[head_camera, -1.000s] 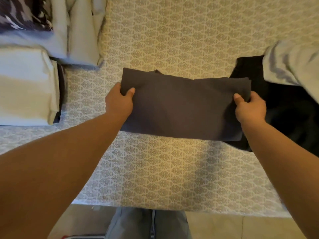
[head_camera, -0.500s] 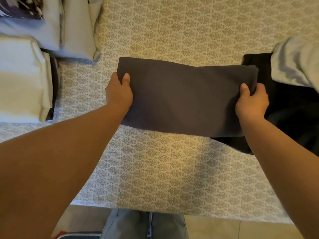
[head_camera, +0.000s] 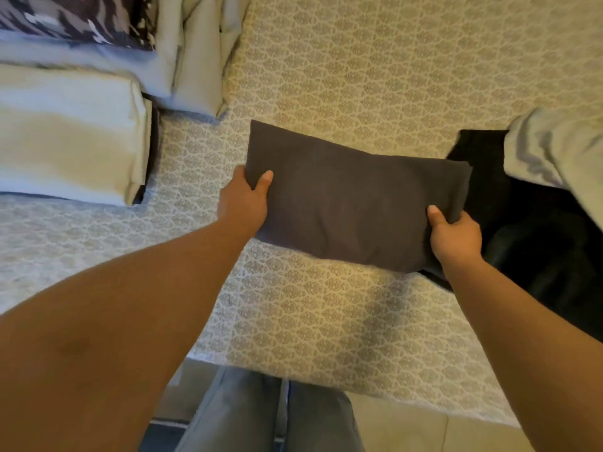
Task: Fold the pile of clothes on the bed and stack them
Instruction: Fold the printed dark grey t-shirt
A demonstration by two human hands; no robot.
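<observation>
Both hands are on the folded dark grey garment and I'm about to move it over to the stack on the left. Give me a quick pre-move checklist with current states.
1. Left hand grips the dark grey garment: ok, thumb on top at its left edge.
2. Right hand grips it: ok, thumb on top at its right edge.
3. Fold tidy: ok, compact rectangle.
4. Clear of the black garment: cannot tell, the right edge overlaps it in view.
5. Landing spot on the cream folded stack: ok, flat top.
6. Patterned bedsheet between: ok, bare.
</observation>
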